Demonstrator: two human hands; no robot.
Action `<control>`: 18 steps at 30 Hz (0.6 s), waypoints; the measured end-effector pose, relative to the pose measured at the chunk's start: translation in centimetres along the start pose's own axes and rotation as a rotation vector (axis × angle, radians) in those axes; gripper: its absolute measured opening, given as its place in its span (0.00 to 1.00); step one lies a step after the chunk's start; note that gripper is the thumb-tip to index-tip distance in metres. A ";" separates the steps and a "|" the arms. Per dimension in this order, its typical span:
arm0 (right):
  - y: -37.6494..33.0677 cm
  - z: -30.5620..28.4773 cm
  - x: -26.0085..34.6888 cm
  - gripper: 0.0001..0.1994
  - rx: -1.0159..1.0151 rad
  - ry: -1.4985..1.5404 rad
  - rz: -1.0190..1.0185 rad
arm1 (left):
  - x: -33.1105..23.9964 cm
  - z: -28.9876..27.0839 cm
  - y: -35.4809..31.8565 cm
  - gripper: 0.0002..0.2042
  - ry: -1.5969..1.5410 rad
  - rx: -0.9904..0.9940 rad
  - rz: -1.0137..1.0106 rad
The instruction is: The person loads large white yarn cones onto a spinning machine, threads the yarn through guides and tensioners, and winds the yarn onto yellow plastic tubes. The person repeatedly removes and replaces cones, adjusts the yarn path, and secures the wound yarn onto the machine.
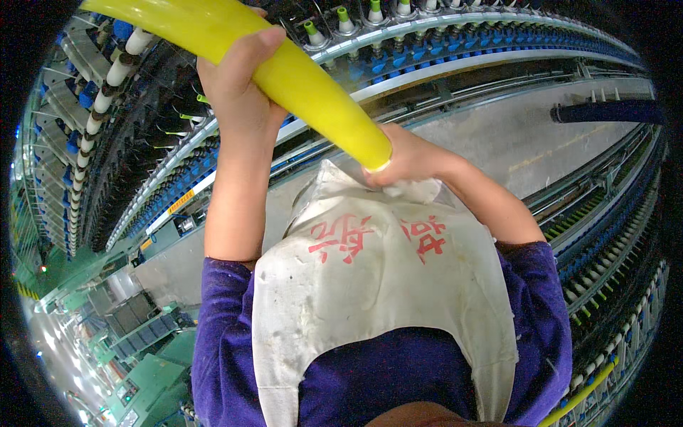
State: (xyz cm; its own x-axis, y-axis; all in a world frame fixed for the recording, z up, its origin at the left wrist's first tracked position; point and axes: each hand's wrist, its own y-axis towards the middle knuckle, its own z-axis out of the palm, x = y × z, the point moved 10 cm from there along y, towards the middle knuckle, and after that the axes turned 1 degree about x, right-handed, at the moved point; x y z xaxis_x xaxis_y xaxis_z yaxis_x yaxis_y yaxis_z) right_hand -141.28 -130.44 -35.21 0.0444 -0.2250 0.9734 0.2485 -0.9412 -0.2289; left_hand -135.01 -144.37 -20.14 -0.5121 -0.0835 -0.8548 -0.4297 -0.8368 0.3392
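A thick, smooth yellow tube (pixel 313 92) runs slantwise from the upper left edge down to the middle of the view. My left hand (pixel 245 75) is closed around its upper stretch, with the thumb lying over the top. Lower down, my right hand (pixel 409 156) grips the tube close to its pale-rimmed end, just above my white apron (pixel 384 242). Part of the right fingers is hidden behind the tube and against the cloth. The tube's far end is out of view.
Beyond the tube curves a spinning frame with a row of bobbins (pixel 346 21) and blue parts (pixel 405 64). White rollers (pixel 107 92) line the left. Another machine (pixel 605 263) stands at right, near a dark padded bar (pixel 608 112). A grey floor aisle (pixel 512 153) runs between.
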 end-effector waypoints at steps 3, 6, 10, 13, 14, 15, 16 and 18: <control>-1.0 2.0 1.1 0.33 0.259 0.124 0.012 | -2.2 2.1 1.0 0.20 -0.262 0.274 0.103; -0.5 1.5 1.4 0.31 0.193 0.019 -0.071 | -1.7 1.6 1.3 0.19 -0.277 0.241 0.067; 0.3 -4.1 -0.9 0.20 -0.467 -0.161 -0.135 | -1.1 -3.2 0.8 0.12 0.085 -0.260 0.008; 0.3 -4.6 -5.7 0.12 -0.416 -0.137 0.070 | -3.3 -5.3 1.0 0.12 0.107 -0.440 0.017; 0.2 -4.0 -7.8 0.10 -0.297 -0.125 0.206 | -4.7 -5.8 1.2 0.12 0.090 -0.471 0.050; 0.5 -3.7 -7.4 0.09 -0.271 -0.063 0.107 | -5.6 -6.0 1.5 0.11 0.061 -0.471 0.057; 0.4 -3.6 -7.4 0.08 -0.251 -0.014 0.094 | -5.8 -5.7 1.7 0.11 0.074 -0.420 0.020; 0.3 -3.7 -5.6 0.14 -0.281 0.070 -0.058 | -5.6 -5.5 1.6 0.11 0.090 -0.385 -0.005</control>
State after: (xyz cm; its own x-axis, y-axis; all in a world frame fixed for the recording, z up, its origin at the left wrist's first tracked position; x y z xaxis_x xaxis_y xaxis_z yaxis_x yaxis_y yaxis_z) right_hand -144.99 -130.38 -40.81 -0.0315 -0.1760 0.9839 -0.0294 -0.9838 -0.1769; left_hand -128.73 -148.17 -16.93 -0.4359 -0.1120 -0.8930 -0.1125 -0.9777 0.1775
